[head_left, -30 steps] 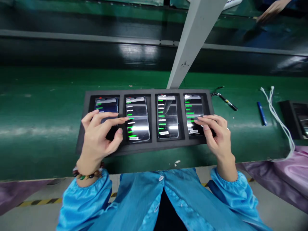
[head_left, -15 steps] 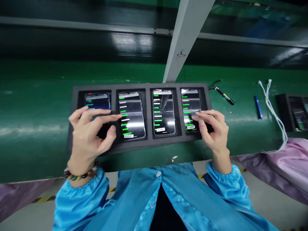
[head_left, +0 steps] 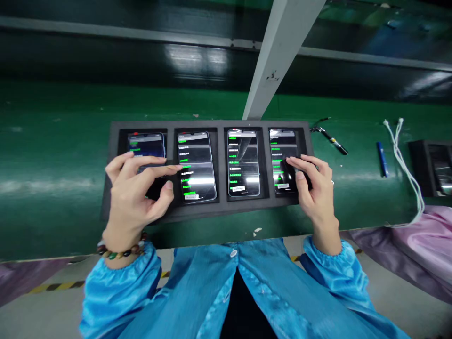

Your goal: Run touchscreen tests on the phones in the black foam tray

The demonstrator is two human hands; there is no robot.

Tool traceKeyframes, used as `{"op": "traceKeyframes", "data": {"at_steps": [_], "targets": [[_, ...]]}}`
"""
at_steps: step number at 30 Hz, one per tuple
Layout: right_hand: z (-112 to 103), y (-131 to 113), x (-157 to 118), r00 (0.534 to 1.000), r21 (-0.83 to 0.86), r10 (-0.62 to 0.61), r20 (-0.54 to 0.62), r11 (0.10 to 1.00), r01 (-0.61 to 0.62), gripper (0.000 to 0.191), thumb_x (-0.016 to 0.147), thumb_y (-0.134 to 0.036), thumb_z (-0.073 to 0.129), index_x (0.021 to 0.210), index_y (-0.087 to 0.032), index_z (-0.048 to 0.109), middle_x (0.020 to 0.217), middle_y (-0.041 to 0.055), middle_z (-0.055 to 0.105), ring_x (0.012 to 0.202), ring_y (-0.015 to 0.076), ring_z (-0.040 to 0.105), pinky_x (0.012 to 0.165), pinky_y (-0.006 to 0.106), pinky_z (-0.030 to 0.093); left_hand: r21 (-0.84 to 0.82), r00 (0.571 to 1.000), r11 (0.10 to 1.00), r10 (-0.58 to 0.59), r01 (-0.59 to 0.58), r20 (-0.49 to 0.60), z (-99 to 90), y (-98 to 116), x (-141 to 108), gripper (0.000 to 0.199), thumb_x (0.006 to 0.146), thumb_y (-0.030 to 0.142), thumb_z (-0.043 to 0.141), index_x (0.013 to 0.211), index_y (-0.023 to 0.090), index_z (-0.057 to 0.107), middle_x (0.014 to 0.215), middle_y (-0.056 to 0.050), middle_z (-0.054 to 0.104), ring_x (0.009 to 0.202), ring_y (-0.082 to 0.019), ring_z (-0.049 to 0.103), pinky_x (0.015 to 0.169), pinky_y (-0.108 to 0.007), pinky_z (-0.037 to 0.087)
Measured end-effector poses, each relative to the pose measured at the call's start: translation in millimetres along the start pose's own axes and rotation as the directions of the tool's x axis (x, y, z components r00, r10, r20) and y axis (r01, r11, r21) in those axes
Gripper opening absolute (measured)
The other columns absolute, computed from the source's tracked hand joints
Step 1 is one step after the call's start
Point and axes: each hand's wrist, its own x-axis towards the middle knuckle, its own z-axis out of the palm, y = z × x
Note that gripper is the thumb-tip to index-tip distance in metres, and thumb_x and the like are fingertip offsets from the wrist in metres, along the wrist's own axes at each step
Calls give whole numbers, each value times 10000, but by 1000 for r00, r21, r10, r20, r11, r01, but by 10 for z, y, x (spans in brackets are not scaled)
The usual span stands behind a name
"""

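Several smartphones lie face up in a row, each in its own slot of a dark foam tray (head_left: pixel 221 146). Lists of green and white text fill their lit screens. My left hand (head_left: pixel 136 197), fingers apart, hovers across the leftmost phone (head_left: pixel 146 145), hiding its lower part. Its index fingertip is at the left edge of the second phone (head_left: pixel 199 172); I cannot tell whether it touches the glass. The third phone (head_left: pixel 243 162) is uncovered. My right hand (head_left: pixel 316 188) has its fingertips at the screen of the rightmost phone (head_left: pixel 280 146), thumb apart, holding nothing.
The tray rests on a green workbench (head_left: pixel 52 155). To its right are a black pen-like tool (head_left: pixel 335 143), a blue pen (head_left: pixel 382 159), a white cable (head_left: pixel 406 169) and another dark tray (head_left: pixel 420 165). A grey post (head_left: pixel 271 61) rises behind. Pink cloth (head_left: pixel 423 235) shows at right.
My right fingertips have moved up the rightmost screen, and its text rows have shifted. My left hand keeps almost the same place over the tray. The whole view has shifted slightly.
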Motion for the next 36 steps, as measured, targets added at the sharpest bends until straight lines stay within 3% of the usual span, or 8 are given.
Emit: {"op": "traceKeyframes", "data": {"at_steps": [3, 14, 21, 24, 28, 32, 36], "targets": [[2, -4, -4, 1000, 18, 2, -16, 1000, -2, 381, 1145, -381, 487, 1412, -319, 751, 1401, 58, 797, 1430, 328, 643, 1237, 628, 459, -17, 998, 999, 41, -42, -53, 37, -32, 4, 180, 970, 264, 672, 1123, 255, 765, 1089, -30, 828, 1100, -278, 776, 1254, -564, 401], [-39, 42, 72, 996, 77, 47, -82, 996, -41, 389, 1152, -370, 487, 1451, -325, 731, 1421, 59, 782, 1409, 321, 637, 1236, 629, 490, -23, 998, 998, 49, -50, -34, 23, -31, 4, 171, 975, 248, 683, 1115, 212, 774, 1102, -57, 823, 1118, -278, 766, 1272, -549, 380], [-66, 171, 217, 997, 48, 69, -17, 996, -68, 430, 1154, -440, 473, 1511, -313, 678, 1489, 81, 736, 1437, 336, 596, 1262, 647, 474, -16, 998, 999, 46, -47, -33, 22, -49, -4, 160, 977, 265, 685, 1102, 218, 772, 1094, -55, 826, 1113, -289, 771, 1257, -556, 395], [-115, 251, 375, 994, 41, -2, 113, 999, -3, 640, 1086, -554, 616, 1671, -318, 502, 1689, 105, 580, 1583, 376, 480, 1338, 673, 394, -20, 998, 998, 50, -51, -37, 23, -57, 4, 160, 973, 254, 687, 1104, 219, 772, 1088, -54, 829, 1106, -289, 773, 1263, -556, 388], [-170, 330, 568, 910, 29, -115, 398, 993, 113, 1065, 942, -720, 766, 1788, -353, 231, 1867, 106, 316, 1733, 439, 239, 1376, 732, 288, -9, 998, 999, 49, -49, -48, 34, -57, 5, 166, 980, 266, 675, 1101, 220, 779, 1080, -57, 832, 1096, -295, 773, 1246, -547, 393], [-204, 285, 574, 868, -67, -113, 484, 984, 166, 1244, 801, -854, 825, 1782, -374, 228, 1887, 117, 266, 1729, 499, 220, 1342, 785, 262, 1, 997, 999, 49, -49, -63, 45, -60, -5, 175, 978, 279, 674, 1104, 228, 784, 1088, -55, 835, 1094, -295, 774, 1237, -537, 396], [-212, 203, 498, 897, -60, -80, 435, 991, 117, 1140, 817, -801, 850, 1741, -376, 336, 1825, 117, 412, 1677, 482, 352, 1317, 753, 322, 0, 997, 999, 45, -46, -60, 46, -73, -8, 166, 978, 287, 673, 1096, 232, 776, 1081, -51, 839, 1097, -297, 775, 1245, -543, 396]]}}
